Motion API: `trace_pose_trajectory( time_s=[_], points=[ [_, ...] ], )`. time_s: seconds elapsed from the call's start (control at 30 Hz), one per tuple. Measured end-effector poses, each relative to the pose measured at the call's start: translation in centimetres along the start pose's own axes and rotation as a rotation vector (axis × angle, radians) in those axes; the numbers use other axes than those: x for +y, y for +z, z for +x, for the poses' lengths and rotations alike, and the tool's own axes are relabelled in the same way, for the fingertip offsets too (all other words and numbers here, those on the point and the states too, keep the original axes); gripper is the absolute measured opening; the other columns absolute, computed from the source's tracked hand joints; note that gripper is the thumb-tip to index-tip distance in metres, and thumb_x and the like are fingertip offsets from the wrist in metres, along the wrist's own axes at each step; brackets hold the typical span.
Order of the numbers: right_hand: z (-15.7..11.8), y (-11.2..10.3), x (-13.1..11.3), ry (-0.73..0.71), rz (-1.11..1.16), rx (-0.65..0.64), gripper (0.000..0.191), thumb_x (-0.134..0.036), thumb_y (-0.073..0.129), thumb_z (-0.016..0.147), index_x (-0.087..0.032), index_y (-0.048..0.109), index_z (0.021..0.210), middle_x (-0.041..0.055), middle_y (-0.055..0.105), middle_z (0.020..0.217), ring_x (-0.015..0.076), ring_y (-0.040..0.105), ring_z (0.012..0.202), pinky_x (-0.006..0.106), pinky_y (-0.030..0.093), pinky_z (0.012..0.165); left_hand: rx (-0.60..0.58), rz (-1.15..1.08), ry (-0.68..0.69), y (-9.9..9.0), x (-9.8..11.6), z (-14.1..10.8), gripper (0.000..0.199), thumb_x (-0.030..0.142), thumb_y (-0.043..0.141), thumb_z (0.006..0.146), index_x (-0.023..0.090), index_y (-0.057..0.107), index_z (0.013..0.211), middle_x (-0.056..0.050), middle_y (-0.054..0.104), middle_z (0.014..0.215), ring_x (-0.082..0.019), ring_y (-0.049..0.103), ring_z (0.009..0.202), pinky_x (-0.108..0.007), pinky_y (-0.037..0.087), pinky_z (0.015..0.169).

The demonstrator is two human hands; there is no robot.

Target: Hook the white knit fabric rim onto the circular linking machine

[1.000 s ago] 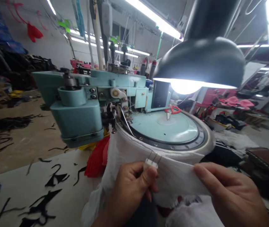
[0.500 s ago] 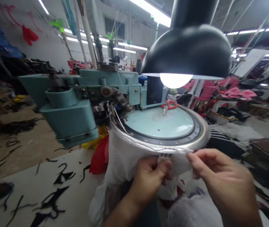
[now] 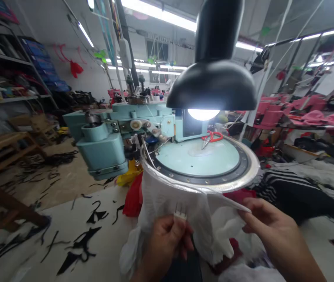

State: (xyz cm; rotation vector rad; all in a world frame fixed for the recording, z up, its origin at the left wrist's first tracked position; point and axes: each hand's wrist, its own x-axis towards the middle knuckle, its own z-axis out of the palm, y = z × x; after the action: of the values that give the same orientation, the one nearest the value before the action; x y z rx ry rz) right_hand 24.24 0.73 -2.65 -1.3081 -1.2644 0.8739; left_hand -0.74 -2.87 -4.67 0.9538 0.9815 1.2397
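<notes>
A round dial linking machine (image 3: pixel 117 117) stands in front of me, its metal ring of points (image 3: pixel 246 176) around a pale green disc. White knit fabric (image 3: pixel 161 196) hangs from the front of that ring. In my left hand (image 3: pixel 167 239) is a small pale tool with several thin prongs (image 3: pixel 180 213), pinched upright in front of the fabric and below the ring. My right hand (image 3: pixel 269 227) pinches the fabric's edge at the right, drawing it away from the ring. Its lower fingers are partly hidden.
Red-handled scissors (image 3: pixel 212 137) lie on the disc. A black lamp (image 3: pixel 212 88) hangs low above it. Black scraps (image 3: pixel 79 250) litter the floor at left, near a wooden stool (image 3: pixel 17 203). Striped dark cloth (image 3: pixel 293 196) lies at right.
My left hand has dropped down and left from the ring with the pronged tool. My right hand has moved slightly down with the fabric edge, now apart from the ring. The view has shifted.
</notes>
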Motion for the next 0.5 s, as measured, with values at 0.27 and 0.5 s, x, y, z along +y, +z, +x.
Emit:
trace_pose_trajectory(
  time_s=[0.27, 0.5],
  points=[
    [-0.2, 1.5, -5.2, -0.541, -0.194, -0.302, 0.013, -0.033, 0.07, 0.086, -0.026, 0.079, 0.09, 0.0001, 0.077, 0.079, 0.0149, 0.07, 0.065, 0.018, 0.054, 0.059, -0.066, -0.042, -0.021, 5.3, 3.0, -0.1, 0.056, 0.069, 0.067, 0.077, 0.013, 0.065, 0.075, -0.002, 0.062, 0.05, -0.006, 0.047, 0.034, -0.015, 0.032, 0.036],
    [1.6, 0.8, -3.9, -0.533, -0.196, 0.121, 0.015, -0.036, 0.078, 0.078, -0.023, 0.075, 0.082, 0.0004, 0.073, 0.075, 0.0142, 0.066, 0.064, 0.019, 0.053, 0.06, 0.075, 0.097, 0.059, 6.6, 2.2, 1.2, 0.058, 0.069, 0.067, 0.076, 0.011, 0.065, 0.072, -0.003, 0.062, 0.053, -0.007, 0.049, 0.039, -0.017, 0.035, 0.04]
  ],
)
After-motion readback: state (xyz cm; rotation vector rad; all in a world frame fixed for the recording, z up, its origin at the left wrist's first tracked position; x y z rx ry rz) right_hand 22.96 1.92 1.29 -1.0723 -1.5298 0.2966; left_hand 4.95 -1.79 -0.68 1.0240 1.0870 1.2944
